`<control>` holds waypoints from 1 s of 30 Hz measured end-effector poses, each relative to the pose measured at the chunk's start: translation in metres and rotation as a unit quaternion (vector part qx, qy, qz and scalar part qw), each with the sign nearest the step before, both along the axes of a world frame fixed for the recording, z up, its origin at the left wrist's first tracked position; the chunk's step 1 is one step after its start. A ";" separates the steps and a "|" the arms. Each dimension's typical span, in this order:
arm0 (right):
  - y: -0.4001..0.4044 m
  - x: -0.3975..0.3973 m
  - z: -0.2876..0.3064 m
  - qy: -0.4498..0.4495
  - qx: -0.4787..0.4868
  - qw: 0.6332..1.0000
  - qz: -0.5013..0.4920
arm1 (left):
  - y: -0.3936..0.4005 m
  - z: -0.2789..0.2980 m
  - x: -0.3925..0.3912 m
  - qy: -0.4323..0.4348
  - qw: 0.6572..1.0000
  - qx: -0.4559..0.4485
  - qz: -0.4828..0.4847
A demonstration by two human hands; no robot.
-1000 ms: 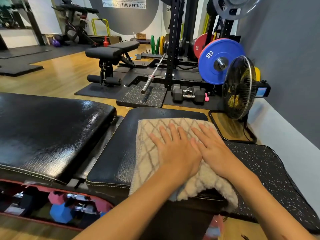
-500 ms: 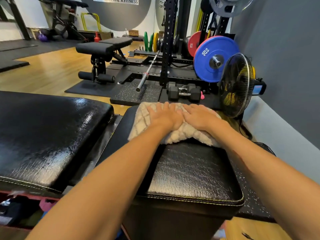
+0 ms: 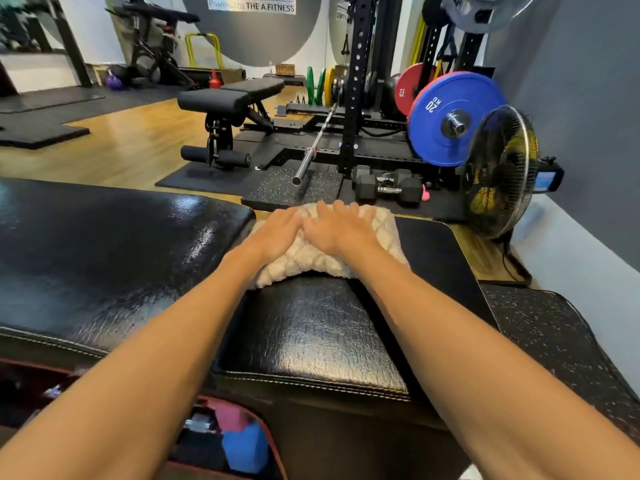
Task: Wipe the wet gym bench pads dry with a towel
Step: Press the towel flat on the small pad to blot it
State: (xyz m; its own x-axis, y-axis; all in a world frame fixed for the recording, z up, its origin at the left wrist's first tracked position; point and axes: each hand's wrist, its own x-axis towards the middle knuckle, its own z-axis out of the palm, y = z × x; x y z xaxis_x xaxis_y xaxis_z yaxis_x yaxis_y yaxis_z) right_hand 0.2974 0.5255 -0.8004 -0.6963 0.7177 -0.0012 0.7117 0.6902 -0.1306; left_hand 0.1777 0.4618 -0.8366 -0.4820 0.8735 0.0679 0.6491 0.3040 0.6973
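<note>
Grips flat: left hand (image 3: 280,230) and right hand (image 3: 337,230) pressed towel (image 3: 311,259), fingers straight.
Towel sat at far end of small pad (image 3: 311,334); long pad (image 3: 104,258) just beside.

A gym room with a warm wooden floor (image 3: 114,150) runs across the left middle of the frame, with dark rubber mats (image 3: 41,129) laid on it at the far left. At upper right a grey wall (image 3: 585,98) meets a pale baseboard. A black power rack (image 3: 358,81) stands at top centre, a barbell (image 3: 313,150) slanting down from it onto speckled matting. A blue 20 kg plate (image 3: 446,119) and a red plate (image 3: 408,88) hang to its right, beside a black floor fan (image 3: 498,171). Hex dumbbells (image 3: 388,188) lie below the rack. A second adjustable bench (image 3: 228,98) stands left of it, and an exercise bike (image 3: 152,53) at upper left. A wall sign (image 3: 252,5) reads "THE A FITNESS".
</note>
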 end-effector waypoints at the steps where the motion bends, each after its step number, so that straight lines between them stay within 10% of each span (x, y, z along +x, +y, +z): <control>1: -0.003 0.000 0.000 0.004 -0.002 1.000 0.007 | -0.006 -0.001 0.001 0.000 1.000 0.025 -0.006; 11: -0.046 0.029 -0.002 -0.006 -0.029 0.997 0.077 | -0.073 -0.006 0.033 -0.013 1.000 -0.009 0.017; 20: -0.080 0.076 -0.001 -0.001 -0.031 0.993 0.110 | -0.120 -0.007 0.077 0.193 0.974 -0.117 0.017; 30: -0.097 0.144 0.001 0.009 -0.026 0.994 0.108 | -0.130 0.000 0.164 0.227 0.957 -0.092 0.157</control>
State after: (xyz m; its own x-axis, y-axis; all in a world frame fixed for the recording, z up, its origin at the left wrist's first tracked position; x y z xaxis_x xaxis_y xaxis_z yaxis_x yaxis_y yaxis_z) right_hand 0.4417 0.4284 -0.7999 -0.8349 0.5501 -0.0206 0.5441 0.8189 -0.1826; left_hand 0.3417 0.3318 -0.8366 -0.6791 0.7084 0.1923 0.7298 0.6234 0.2805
